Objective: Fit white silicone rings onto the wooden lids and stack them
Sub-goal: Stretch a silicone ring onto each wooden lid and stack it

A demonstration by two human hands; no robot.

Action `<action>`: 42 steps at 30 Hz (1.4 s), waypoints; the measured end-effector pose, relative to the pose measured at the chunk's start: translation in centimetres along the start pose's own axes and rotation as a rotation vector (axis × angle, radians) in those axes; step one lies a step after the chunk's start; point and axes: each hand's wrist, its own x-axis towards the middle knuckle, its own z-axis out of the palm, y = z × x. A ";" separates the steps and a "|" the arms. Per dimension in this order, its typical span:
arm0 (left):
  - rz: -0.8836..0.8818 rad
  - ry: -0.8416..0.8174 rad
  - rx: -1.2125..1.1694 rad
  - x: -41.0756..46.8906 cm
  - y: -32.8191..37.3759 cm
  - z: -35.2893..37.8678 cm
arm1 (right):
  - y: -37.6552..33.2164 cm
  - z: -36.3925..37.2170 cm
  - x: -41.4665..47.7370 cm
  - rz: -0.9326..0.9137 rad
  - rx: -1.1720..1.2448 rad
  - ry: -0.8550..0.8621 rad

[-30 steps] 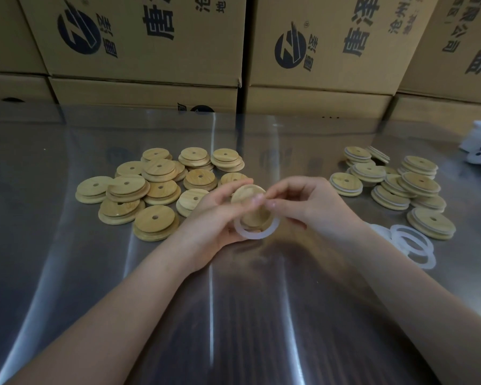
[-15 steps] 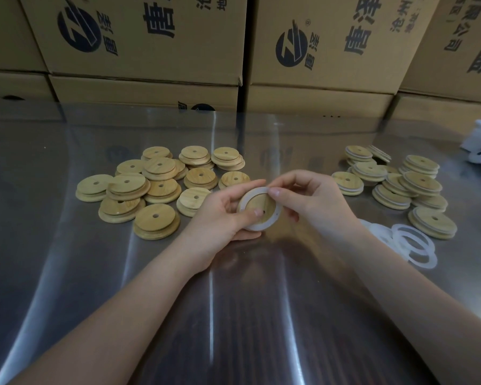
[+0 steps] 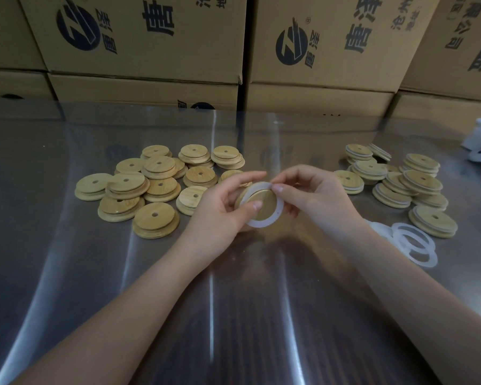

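Between the hands (image 3: 220,209) (image 3: 315,197), lid (image 3: 264,202) with ring (image 3: 263,222).

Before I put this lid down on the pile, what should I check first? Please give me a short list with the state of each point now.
1. Lid held firmly: ok. The left hand grips the lid.
2. Ring seated all round: cannot tell. The ring circles the lid, but the hands hide parts of it.
3. Right hand off the ring: not ok. The right hand pinches its top edge.
4. Pile to stack on: ok. The ringed lids lie on the right.
5. Next ring ready: ok. The spare rings lie beside the right forearm.
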 end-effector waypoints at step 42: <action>0.143 0.121 0.083 -0.1 0.5 0.2 | -0.1 0.2 -0.2 -0.152 0.043 -0.030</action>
